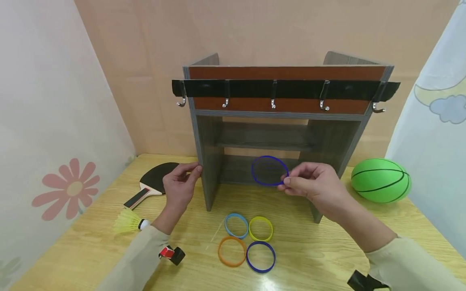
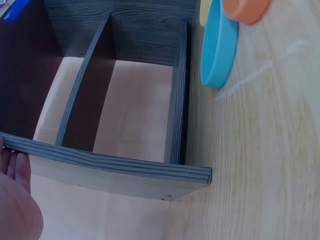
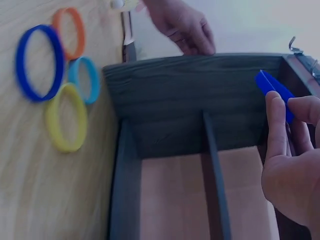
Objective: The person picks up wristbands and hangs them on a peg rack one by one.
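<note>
A dark blue wristband (image 1: 270, 185) is pinched between the thumb and fingers of my right hand (image 1: 320, 188), raised in front of the shelf unit's opening. Beside the grey wooden shelf unit (image 1: 204, 169), my left hand (image 1: 180, 184) touches the outer face of its left side panel near the front edge. The right wrist view shows those left fingers (image 3: 202, 40) against the panel from outside. Across the unit's top front runs a black strip (image 1: 251, 89) with several metal hooks (image 1: 273, 104), and no band hangs on them.
Light blue (image 1: 226, 226), yellow (image 1: 271, 232), orange (image 1: 220, 254) and another dark blue wristband (image 1: 274, 258) lie on the wooden table before the unit. A table tennis paddle (image 1: 156, 178) and yellow shuttlecock (image 1: 128, 221) lie left. A green ball (image 1: 380, 180) sits right.
</note>
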`<state>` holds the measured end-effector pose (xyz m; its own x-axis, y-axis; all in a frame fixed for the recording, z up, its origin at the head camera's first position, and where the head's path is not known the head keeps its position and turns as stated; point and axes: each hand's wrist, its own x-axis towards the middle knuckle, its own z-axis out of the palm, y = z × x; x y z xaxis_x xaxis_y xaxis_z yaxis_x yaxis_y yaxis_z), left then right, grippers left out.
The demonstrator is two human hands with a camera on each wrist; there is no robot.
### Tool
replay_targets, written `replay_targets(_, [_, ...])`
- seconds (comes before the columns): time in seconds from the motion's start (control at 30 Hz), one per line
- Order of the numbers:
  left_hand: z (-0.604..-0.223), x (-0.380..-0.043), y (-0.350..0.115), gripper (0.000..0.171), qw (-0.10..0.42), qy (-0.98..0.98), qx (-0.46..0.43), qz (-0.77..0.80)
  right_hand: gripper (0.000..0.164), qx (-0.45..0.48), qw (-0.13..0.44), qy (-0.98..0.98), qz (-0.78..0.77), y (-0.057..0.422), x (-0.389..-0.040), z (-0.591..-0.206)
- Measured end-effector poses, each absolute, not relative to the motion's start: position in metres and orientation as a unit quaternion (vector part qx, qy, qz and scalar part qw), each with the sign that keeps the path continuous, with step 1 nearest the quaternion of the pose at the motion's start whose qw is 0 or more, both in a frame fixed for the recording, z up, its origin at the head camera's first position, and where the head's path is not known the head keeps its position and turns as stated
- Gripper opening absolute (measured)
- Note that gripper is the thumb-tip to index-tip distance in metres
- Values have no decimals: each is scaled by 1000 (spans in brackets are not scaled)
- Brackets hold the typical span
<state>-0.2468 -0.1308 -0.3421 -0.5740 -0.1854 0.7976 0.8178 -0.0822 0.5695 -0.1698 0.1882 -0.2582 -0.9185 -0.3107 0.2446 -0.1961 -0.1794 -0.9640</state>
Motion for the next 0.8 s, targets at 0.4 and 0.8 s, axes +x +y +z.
replay_targets(0.4, [-341, -246, -131, 7, 359, -570, -276, -685, 15, -224, 41, 588, -776, 127, -188, -220])
replay_targets(0.8, [-335, -241, -130, 8, 355, -586, -276, -673, 17, -267, 37, 547, -793, 75, -197, -189])
